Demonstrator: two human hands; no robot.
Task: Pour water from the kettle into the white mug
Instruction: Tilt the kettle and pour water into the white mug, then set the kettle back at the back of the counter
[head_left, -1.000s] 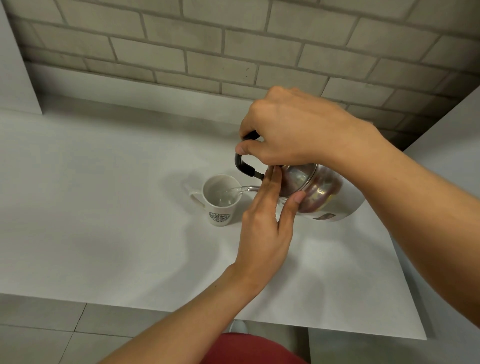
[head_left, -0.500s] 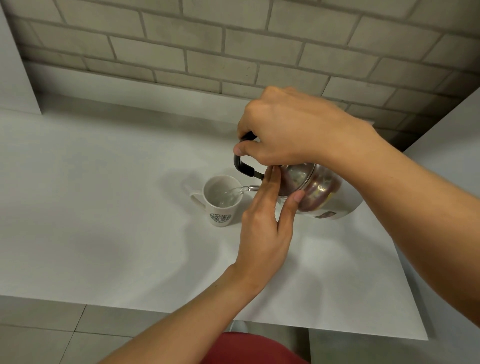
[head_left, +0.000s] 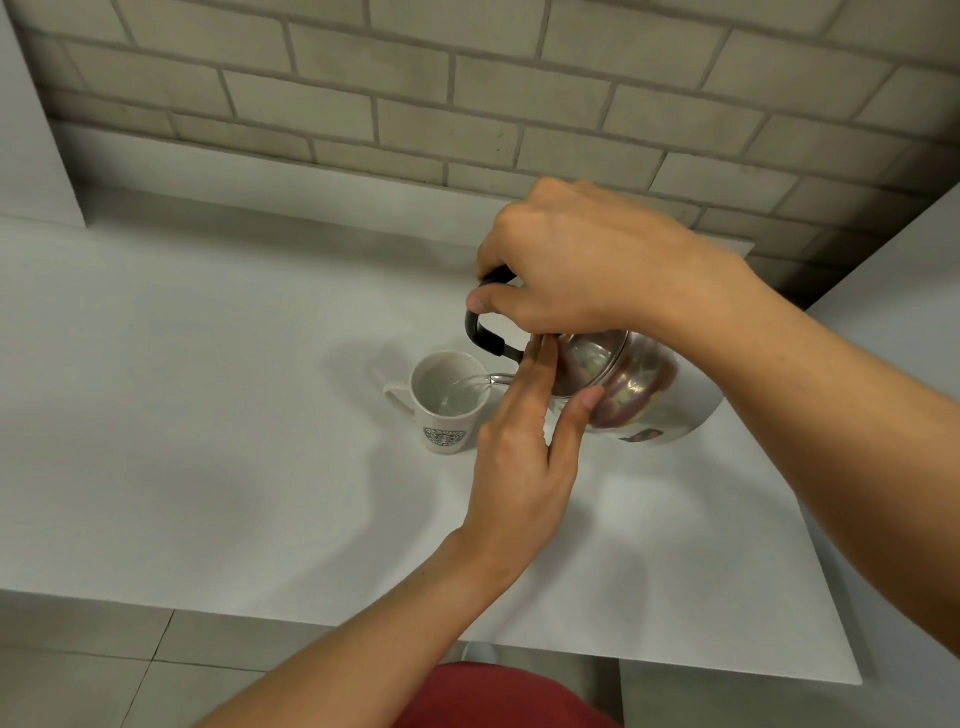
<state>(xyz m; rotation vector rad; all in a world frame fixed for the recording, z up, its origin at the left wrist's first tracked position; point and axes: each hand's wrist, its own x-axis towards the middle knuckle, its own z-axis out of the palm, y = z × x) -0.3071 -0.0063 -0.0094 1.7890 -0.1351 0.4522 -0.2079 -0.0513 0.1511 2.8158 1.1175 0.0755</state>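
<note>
A shiny steel kettle (head_left: 636, 387) is tilted to the left, held above the white table (head_left: 182, 441). My right hand (head_left: 576, 265) grips its black handle (head_left: 480, 335) from above. My left hand (head_left: 524, 447) has its fingers stretched flat against the kettle's lid, thumb on the body. A thin stream of water leaves the spout (head_left: 498, 378) and falls into the white mug (head_left: 447, 402), which stands upright just left of the kettle with its handle pointing left and a green logo on its front. There is some water in the mug.
A grey brick wall (head_left: 467, 104) with a pale ledge runs behind the table. The table's front edge is near me, with grey floor tiles (head_left: 78, 675) below. A white surface (head_left: 909, 270) rises at the right.
Both hands and the tilted kettle have stayed almost in place. Water keeps running into the mug.
</note>
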